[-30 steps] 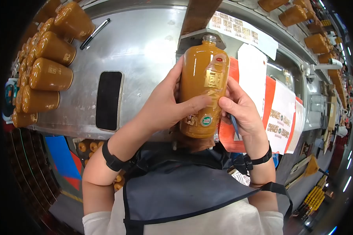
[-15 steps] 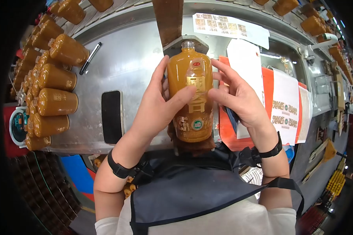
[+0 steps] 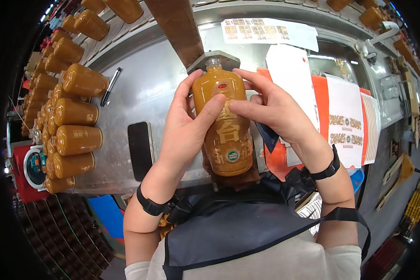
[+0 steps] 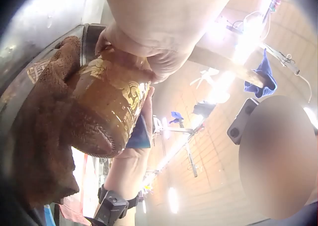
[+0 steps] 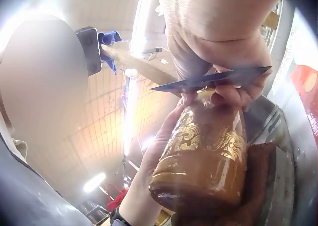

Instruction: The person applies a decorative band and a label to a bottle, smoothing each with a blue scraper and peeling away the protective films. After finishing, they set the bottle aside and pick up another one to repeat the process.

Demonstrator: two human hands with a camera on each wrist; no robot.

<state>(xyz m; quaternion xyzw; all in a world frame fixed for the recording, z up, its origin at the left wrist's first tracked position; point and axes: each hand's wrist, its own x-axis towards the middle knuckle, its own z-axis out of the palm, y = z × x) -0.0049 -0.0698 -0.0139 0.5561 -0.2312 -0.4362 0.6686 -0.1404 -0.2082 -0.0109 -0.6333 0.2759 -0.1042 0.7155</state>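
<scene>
An amber bottle (image 3: 226,149) with gold characters, a red mark and a green round emblem lies with its neck away from the body, over brown cloth (image 4: 39,141). My left hand (image 3: 184,121) grips its left side, thumb on the front near the upper characters. From the right, my right hand (image 3: 282,112) touches it, index finger at the shoulder and thumb on the front; a dark blue pointed flat piece (image 5: 208,80) is held in that hand. Both thumbs cover part of the gold characters. Fingers behind the bottle are hidden.
Many amber bottles (image 3: 79,140) stand at the left beside a pen (image 3: 111,86) and a black phone (image 3: 141,150). A metal block (image 3: 233,60) is beyond the bottle's neck. Sheets with gold print (image 3: 345,121) and red sheets lie right; a blue bin shows lower left.
Both hands have moved up the bottle, thumbs now nearer its upper characters. The right index finger has reached the shoulder. The head view has shifted and the bottle's front faces up more squarely.
</scene>
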